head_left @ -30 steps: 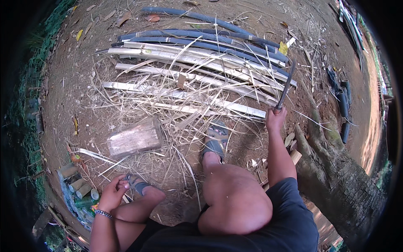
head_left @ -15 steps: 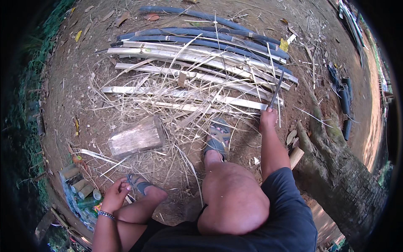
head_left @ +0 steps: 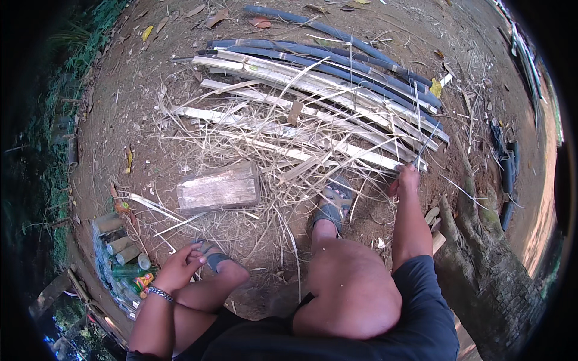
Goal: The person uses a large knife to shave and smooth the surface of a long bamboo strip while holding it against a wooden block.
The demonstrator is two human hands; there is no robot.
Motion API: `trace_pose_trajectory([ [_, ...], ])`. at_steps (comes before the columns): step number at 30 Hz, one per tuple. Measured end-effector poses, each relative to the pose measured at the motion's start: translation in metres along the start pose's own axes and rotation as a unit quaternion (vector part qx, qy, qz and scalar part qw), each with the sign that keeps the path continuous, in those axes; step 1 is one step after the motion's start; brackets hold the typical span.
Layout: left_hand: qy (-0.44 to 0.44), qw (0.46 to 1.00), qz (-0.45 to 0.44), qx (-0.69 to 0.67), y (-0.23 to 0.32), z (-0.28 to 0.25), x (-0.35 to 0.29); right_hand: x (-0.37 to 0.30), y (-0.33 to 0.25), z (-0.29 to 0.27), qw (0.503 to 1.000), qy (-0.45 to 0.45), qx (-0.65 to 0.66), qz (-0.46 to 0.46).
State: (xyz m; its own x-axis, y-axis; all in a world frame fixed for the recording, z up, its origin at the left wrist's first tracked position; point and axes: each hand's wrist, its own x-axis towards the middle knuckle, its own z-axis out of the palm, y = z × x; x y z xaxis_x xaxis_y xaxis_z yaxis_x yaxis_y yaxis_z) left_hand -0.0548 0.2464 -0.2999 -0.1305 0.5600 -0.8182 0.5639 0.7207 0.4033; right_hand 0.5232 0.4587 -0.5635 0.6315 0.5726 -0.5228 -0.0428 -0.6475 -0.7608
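Note:
My right hand [head_left: 407, 178] is closed round the handle of a knife with a long, thin blade [head_left: 427, 148], which points up and away to the right. The blade passes over the right ends of several pale split bamboo strips [head_left: 361, 155] lying on the ground. My left hand [head_left: 180, 266], with a chain bracelet at the wrist, hovers by my left foot [head_left: 218, 259]. Its fingers are loosely curled and apart, and nothing shows in them. Thin pale shavings [head_left: 259, 135] are scattered over and between the strips.
Dark blue-grey poles [head_left: 337, 51] lie beyond the strips. A squared wood block [head_left: 218, 188] sits left of my right foot [head_left: 333, 204]. At right stands a thick tree root [head_left: 481, 265]. Cut bamboo pieces [head_left: 127, 254] and a green bottle [head_left: 126, 272] are at lower left.
The whole view has shifted, so the strips, poles and block appear farther right. My right hand keeps the knife, its blade now tilted more to the right. My left hand has risen slightly.

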Motion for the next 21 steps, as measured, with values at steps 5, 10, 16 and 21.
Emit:
trace_pose_trajectory([
  [5, -0.013, 0.999, 0.049, 0.016, 0.023, -0.003, -0.014, -0.03, -0.053, -0.032, 0.995, -0.075, 0.065, -0.029],
  [10, -0.016, 0.982, 0.18, 0.051, 0.054, -0.001, -0.032, -0.055, -0.131, -0.088, 0.954, -0.112, 0.172, -0.219],
  [16, 0.036, 0.935, 0.353, 0.018, 0.103, -0.001, -0.069, -0.193, -0.323, -0.115, 0.862, -0.201, 0.257, -0.388],
  [21, 0.183, 0.785, 0.587, 0.077, 0.218, -0.019, -0.121, -0.299, -0.431, -0.133, 0.782, -0.269, 0.236, -0.511],
])
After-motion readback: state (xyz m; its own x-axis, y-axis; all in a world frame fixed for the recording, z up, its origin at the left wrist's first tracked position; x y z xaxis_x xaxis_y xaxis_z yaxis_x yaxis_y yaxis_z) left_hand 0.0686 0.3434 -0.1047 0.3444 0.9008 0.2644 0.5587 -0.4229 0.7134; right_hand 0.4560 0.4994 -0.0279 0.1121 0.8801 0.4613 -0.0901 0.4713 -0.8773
